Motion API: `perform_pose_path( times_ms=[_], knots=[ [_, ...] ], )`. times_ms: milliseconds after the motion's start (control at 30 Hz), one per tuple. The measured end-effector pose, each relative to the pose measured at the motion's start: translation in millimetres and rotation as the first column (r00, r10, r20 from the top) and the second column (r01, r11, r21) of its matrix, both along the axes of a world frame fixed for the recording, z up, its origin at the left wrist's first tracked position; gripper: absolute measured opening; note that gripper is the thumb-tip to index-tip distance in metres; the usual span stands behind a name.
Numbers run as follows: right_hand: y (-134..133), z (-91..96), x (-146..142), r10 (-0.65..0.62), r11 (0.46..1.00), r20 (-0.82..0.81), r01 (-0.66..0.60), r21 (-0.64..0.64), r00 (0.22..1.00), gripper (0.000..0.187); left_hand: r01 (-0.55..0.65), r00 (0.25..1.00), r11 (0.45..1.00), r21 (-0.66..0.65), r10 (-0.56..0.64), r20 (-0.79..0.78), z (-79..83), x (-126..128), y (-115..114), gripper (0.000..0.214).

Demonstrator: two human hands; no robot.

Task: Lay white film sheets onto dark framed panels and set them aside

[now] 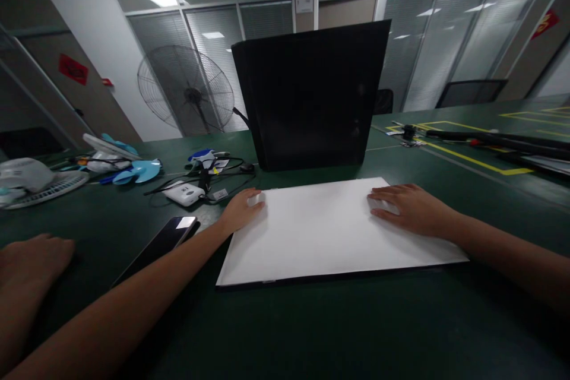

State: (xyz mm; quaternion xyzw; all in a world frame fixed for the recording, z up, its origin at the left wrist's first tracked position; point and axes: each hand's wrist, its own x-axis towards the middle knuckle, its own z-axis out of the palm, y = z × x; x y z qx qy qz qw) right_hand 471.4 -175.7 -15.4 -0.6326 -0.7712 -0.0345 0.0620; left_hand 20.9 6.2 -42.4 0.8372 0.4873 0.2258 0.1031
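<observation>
A flat white rectangular board (pixel 320 231) lies on the green table in front of me. My left hand (pixel 243 209) rests at its far left corner, thumb and fingers apart over the edge. On the right part of the board my right hand (pixel 405 208) lies palm down, fingers stretched out toward the left with a gap between thumb and fingers. Neither hand is wrapped around anything. Just behind the board stands a large black boxy object (pixel 312 101), upright.
Another person's hand (pixel 38 255) rests at the left, near a smartphone (pixel 162 243). Cables and a small white device (pixel 183 193) lie beyond it. Fan parts with blue blades (pixel 138 171) sit farther left. Black cables (pixel 490 139) and yellow tape (pixel 476 157) are at the right.
</observation>
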Motion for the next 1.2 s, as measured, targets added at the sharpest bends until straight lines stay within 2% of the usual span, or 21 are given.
perform_pose_path(
  times_ms=[100, 200, 300, 367, 433, 500, 600, 667, 767, 900, 1000, 1067, 1200],
  knots=[
    [-6, 6.4, -11, 0.039, 0.999, 0.014, -0.039, 0.018, 0.999, 0.064, 0.018, 1.0, 1.0, 0.019, -0.018, -0.001, -0.7, -1, 2, 0.048],
    [-17, 14.4, -27, 0.241, 0.97, -0.026, -0.242, -0.039, 0.97, 0.068, 0.036, 0.999, 0.999, 0.019, -0.035, -0.017, -1.7, -1, 4, 0.049],
    [-30, 21.2, -47, 0.474, 0.86, -0.115, -0.487, -0.153, 0.873, 0.086, 0.061, 0.997, 0.998, 0.017, -0.06, -0.037, -2.7, -1, 5, 0.051],
    [-37, 22.0, -59, 0.549, 0.801, -0.164, -0.572, -0.178, 0.82, 0.096, 0.068, 0.997, 0.997, 0.027, -0.067, -0.04, -3.4, -1, 5, 0.05],
    [-40, 19.7, -67, 0.562, 0.793, -0.197, -0.591, -0.15, 0.804, 0.095, 0.065, 0.997, 0.997, 0.035, -0.063, -0.044, -3.9, -1, 5, 0.049],
    [-41, 16.5, -70, 0.547, 0.813, -0.206, -0.573, -0.1, 0.812, 0.09, 0.058, 0.997, 0.997, 0.042, -0.056, -0.048, -4.2, -1, 5, 0.048],
    [-41, 14.7, -71, 0.574, 0.812, -0.165, -0.584, -0.017, 0.802, 0.083, 0.07, 0.997, 0.996, 0.051, -0.068, -0.044, -4.3, -2, 5, 0.049],
    [-43, 16.5, -72, 0.64, 0.769, -0.108, -0.636, 0.072, 0.761, 0.072, 0.081, 0.996, 0.995, 0.054, -0.079, -0.033, -4.4, -2, 5, 0.049],
    [-48, 21.6, -79, 0.723, 0.676, 0.012, -0.711, 0.194, 0.691, 0.053, 0.064, 0.998, 0.997, 0.049, -0.063, -0.013, -4.5, -2, 6, 0.049],
    [-58, 30.7, -89, 0.759, 0.547, 0.212, -0.78, 0.304, 0.615, 0.033, 0.016, 1.0, 1.0, 0.004, -0.016, 0.027, -1.6, -1, 6, 0.047],
    [-62, 38.9, -88, 0.76, 0.438, 0.354, -0.832, 0.341, 0.545, 0.027, -0.01, 0.998, 0.998, -0.061, 0.013, 0.06, 4.3, -2, 7, 0.049],
    [-64, 43.6, -82, 0.75, 0.412, 0.396, -0.843, 0.346, 0.529, 0.026, -0.017, 0.997, 0.995, -0.097, 0.024, 0.075, 8.5, -3, 7, 0.05],
    [-60, 46.2, -57, 0.712, 0.399, 0.448, -0.836, 0.377, 0.541, 0.028, -0.039, 0.98, 0.982, -0.186, 0.074, 0.186, 11.0, -4, 8, 0.043]
  ],
)
